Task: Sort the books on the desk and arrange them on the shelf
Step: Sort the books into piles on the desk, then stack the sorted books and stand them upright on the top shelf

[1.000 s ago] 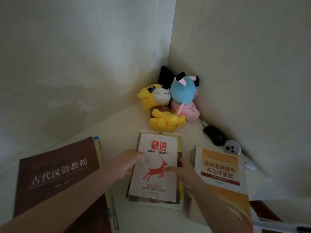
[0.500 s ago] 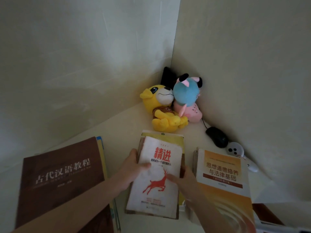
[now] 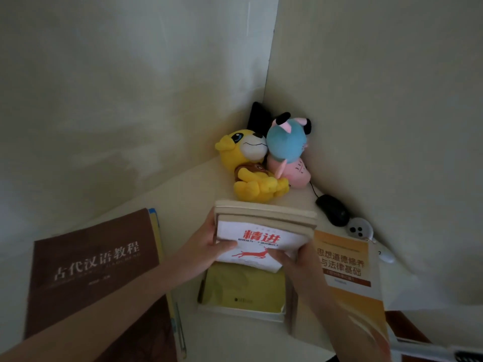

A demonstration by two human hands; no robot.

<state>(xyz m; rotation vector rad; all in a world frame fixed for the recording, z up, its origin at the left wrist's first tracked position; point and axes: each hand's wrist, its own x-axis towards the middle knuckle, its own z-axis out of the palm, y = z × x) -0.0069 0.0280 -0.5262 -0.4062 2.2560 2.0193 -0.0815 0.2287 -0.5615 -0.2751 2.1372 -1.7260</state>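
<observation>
A white book with red characters and a red deer is lifted off the desk, tilted so its top page edges face me, with at least one more book under it in the same grip. My left hand grips its left edge, thumb across the cover. My right hand holds the right edge, fingers on the cover. Below them a yellow-green book lies on a white one. A brown book lies at the left on a blue-edged pile. An orange and white book lies at the right.
Two plush toys, a yellow dog and a blue and pink one, sit in the wall corner. A black mouse and a small white gadget lie by the right wall. The pale desk meets both walls.
Both hands closed on the white deer book and raised it from the pile, tipping its far edge up. The yellow-green book under it came into sight.
</observation>
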